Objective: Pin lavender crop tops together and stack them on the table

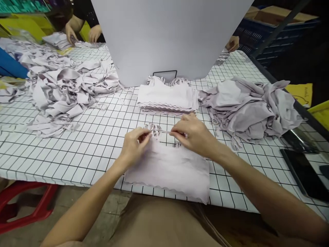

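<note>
The desk (110,151), under a white cloth with a black grid, spans the view. At its far side stands a large pale grey panel (169,37). On the left of the desk spreads a big heap of pale lilac fabric pieces (64,89); on the right sits a rounder pile of crumpled pale garments (252,106). A blue crate (259,37) is beyond the far right corner, and a red stool (33,206) shows at the lower left.

Nearest the wearer, a pale lilac garment (172,168) lies flat at the front edge of the desk, its wavy hem towards the body, its straps at the far side. Past it, before the panel, is a neat stack of folded garments (167,97).

Both hands are over the far side of the flat garment. The left hand (136,144) has thumb and fingers pinched together on one end of a thin strap (163,131); the right hand (191,132) pinches the other end — the strap runs straight between them. A black phone (305,175) lies at the right edge. Smallest are a co-worker's hands (83,33) at the far left, touching pale fabric.
</note>
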`<state>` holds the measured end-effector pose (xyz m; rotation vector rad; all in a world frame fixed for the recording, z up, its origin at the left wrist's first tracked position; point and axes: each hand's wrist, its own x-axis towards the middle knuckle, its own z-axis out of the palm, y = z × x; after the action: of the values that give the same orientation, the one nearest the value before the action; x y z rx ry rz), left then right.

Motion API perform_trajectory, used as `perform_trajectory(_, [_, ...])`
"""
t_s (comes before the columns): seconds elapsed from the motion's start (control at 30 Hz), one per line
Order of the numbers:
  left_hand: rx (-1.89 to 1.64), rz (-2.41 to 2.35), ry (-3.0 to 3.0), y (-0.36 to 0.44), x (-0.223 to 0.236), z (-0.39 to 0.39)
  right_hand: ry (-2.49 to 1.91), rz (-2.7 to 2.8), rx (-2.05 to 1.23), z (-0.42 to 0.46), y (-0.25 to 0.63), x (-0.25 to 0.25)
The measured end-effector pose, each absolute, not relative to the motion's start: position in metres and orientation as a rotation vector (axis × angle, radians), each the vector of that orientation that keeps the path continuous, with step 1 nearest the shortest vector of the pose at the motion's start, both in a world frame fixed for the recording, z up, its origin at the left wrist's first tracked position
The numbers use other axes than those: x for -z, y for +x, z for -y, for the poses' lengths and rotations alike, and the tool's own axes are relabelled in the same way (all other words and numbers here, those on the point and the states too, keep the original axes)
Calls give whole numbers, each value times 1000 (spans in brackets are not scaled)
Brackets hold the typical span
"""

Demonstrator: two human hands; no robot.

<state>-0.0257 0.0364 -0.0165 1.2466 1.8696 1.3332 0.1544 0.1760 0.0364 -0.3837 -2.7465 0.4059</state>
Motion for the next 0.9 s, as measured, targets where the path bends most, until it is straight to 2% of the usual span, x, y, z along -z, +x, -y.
perform_trajectory(0.1, [-1309,-1332,680,0,5,-17,-221,2667,-24,-135,156,-21])
perform_trajectory(0.17, [-1347,-1099,390,13,5,-11,-88,2605,-17,-116,160,-14])
perform_trajectory(0.23, [-1393,-999,232,19,7,-9,-71,2535,-271,-107,166,-9])
perform_trajectory(0.43, [-1459,-931,190,23,10,-11,-523,2466,-1188,-114,166,0])
perform_trajectory(0.57, [-1478,-960,205,24,9,-4,-615,2241,-1509,-111,151,8])
perform_trajectory(0.67, [-1422,-1028,236,20,11,10,-670,2191,-1244,-110,148,11])
perform_trajectory(0.83, [-1412,-1229,227,21,22,21,-434,2498,-172,-103,147,17])
perform_trajectory(0.9, [-1434,-1251,247,23,24,20,-378,2546,81,-100,145,19])
